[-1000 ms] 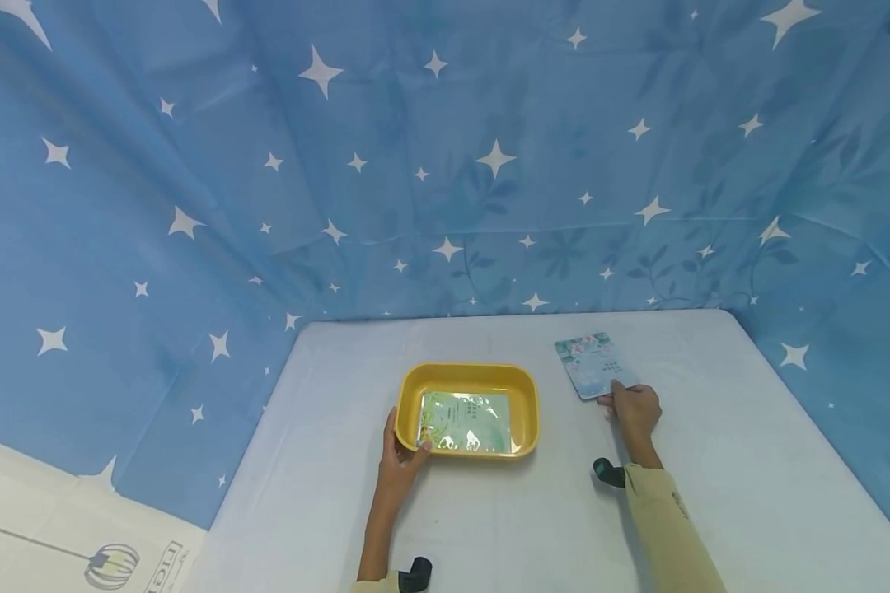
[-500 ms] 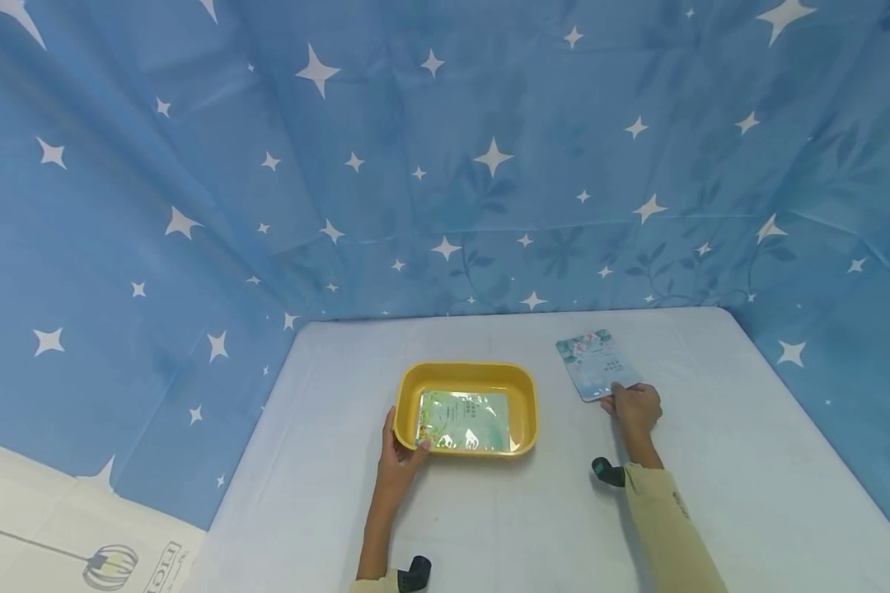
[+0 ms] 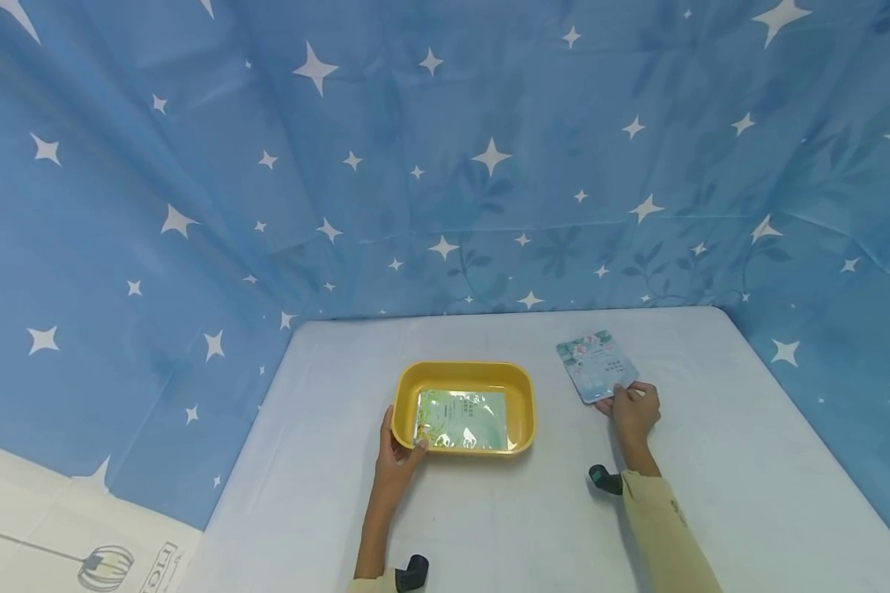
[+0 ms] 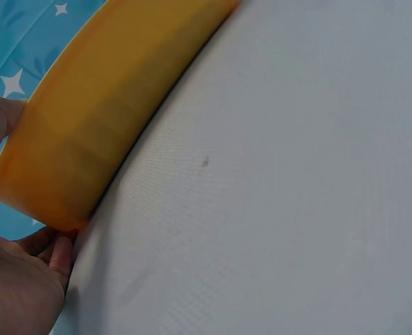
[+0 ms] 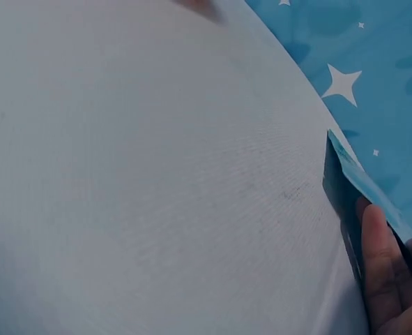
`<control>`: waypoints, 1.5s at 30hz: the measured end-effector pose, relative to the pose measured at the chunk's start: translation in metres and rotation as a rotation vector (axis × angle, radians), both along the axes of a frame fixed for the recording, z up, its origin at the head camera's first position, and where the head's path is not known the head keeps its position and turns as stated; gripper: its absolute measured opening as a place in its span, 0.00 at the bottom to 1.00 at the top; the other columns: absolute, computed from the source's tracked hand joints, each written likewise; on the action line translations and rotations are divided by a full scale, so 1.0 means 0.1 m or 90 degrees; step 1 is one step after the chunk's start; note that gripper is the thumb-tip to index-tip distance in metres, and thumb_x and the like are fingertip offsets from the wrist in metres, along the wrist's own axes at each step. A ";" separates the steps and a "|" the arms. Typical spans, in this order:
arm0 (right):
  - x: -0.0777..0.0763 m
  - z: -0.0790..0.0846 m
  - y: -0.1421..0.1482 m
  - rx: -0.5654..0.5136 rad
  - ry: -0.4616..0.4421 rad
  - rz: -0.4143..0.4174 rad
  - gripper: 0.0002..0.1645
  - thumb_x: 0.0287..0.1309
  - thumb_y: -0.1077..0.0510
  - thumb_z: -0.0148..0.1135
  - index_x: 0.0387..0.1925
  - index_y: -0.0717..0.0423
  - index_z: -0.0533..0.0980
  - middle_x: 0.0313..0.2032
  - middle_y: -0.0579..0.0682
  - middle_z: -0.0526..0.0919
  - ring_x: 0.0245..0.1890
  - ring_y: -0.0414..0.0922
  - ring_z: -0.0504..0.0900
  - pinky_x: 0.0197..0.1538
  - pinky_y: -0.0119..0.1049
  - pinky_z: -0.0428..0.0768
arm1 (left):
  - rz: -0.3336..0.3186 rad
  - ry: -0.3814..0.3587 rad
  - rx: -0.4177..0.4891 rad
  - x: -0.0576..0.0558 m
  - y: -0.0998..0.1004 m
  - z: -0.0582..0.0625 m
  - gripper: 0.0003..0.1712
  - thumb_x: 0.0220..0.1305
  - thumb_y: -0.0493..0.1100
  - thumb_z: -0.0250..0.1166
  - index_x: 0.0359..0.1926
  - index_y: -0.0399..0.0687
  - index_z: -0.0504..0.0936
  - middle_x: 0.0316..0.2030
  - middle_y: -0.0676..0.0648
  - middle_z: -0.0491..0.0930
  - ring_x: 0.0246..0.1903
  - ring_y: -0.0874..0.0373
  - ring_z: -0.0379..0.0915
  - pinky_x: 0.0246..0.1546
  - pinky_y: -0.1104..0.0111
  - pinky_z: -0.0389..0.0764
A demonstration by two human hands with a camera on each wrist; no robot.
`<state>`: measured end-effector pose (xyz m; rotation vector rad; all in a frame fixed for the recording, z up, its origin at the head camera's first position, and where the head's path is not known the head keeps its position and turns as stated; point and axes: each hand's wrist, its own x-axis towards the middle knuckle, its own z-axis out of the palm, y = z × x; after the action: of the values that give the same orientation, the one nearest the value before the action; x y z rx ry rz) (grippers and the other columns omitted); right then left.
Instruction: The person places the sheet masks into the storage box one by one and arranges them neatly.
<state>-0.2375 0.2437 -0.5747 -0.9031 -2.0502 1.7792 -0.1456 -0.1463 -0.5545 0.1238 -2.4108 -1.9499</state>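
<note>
My left hand [image 3: 395, 465] grips the lower left corner of a yellow plastic tray [image 3: 521, 412], thumb over the rim and fingers along the outer wall. In the left wrist view the tray's yellow side [image 4: 108, 98] stands on the white cloth. Inside the tray lies a green printed sachet [image 3: 463, 420] with a glossy surface. To the right, my right hand [image 3: 635, 412] pinches the near edge of a flat light-blue flowered sachet [image 3: 595, 365]. Seen from the right wrist, that sachet [image 5: 355, 181] is tilted, its near edge raised off the cloth between thumb and fingers.
A white cloth covers the table [image 3: 504, 527]. Blue curtains with white stars [image 3: 489, 165] hang behind it and on both sides. At the lower left shows a cream fabric panel [image 3: 59, 527] with a printed lamp drawing. Black camera mounts [image 3: 606, 479] sit at both wrists.
The near edge of the blue sachet has risen slightly in my right hand, and its surface tilts a little differently. My left hand and the tray stay in place while the head view shifts slightly.
</note>
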 end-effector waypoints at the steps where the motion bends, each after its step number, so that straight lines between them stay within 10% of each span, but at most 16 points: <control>1: 0.01 0.00 0.00 -0.001 0.006 0.001 0.23 0.70 0.61 0.48 0.62 0.67 0.60 0.31 0.53 0.82 0.12 0.30 0.79 0.25 0.25 0.81 | 0.003 0.000 -0.002 -0.02 0.00 -0.05 0.51 0.64 0.44 0.66 0.78 0.53 0.44 0.72 0.38 0.58 0.62 0.42 0.68 0.60 0.51 0.69; 11: 0.07 0.01 -0.03 -0.090 0.029 0.017 0.25 0.71 0.60 0.49 0.65 0.63 0.58 0.26 0.37 0.78 0.17 0.30 0.81 0.31 0.25 0.83 | 0.014 0.003 -0.009 -0.08 -0.04 -0.27 0.52 0.62 0.49 0.68 0.78 0.62 0.44 0.73 0.44 0.59 0.62 0.47 0.67 0.61 0.51 0.69; 21: 0.09 0.19 -0.11 -0.158 0.061 0.088 0.27 0.71 0.57 0.51 0.66 0.63 0.61 0.35 0.36 0.79 0.29 0.31 0.82 0.36 0.25 0.82 | -0.013 -0.002 0.000 0.01 -0.02 0.05 0.52 0.64 0.45 0.66 0.78 0.50 0.42 0.71 0.36 0.60 0.62 0.42 0.67 0.61 0.48 0.68; 30: 0.16 0.35 -0.28 -0.190 0.131 0.158 0.13 0.67 0.59 0.58 0.51 0.55 0.70 0.31 0.36 0.84 0.26 0.35 0.82 0.30 0.26 0.81 | -0.012 -0.005 0.013 0.03 -0.01 0.09 0.52 0.64 0.45 0.67 0.78 0.53 0.43 0.71 0.38 0.60 0.61 0.43 0.68 0.61 0.50 0.68; 40: 0.26 0.50 -0.50 -0.047 0.177 0.280 0.22 0.66 0.54 0.60 0.54 0.64 0.70 0.34 0.32 0.85 0.26 0.36 0.85 0.30 0.31 0.83 | -0.014 -0.008 0.011 0.03 0.00 0.10 0.51 0.64 0.45 0.67 0.78 0.53 0.43 0.68 0.37 0.64 0.58 0.45 0.69 0.58 0.54 0.70; 45: 0.27 0.53 -0.58 0.014 0.167 0.336 0.21 0.67 0.54 0.59 0.54 0.62 0.72 0.46 0.57 0.87 0.28 0.37 0.85 0.31 0.34 0.84 | -0.012 -0.010 0.008 0.03 0.00 0.10 0.51 0.64 0.44 0.67 0.78 0.52 0.43 0.68 0.36 0.64 0.58 0.44 0.69 0.58 0.54 0.70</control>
<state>-0.2108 0.1855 -0.5214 -0.0991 -2.2549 1.9813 -0.1431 -0.1459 -0.5443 0.1177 -2.4181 -1.9806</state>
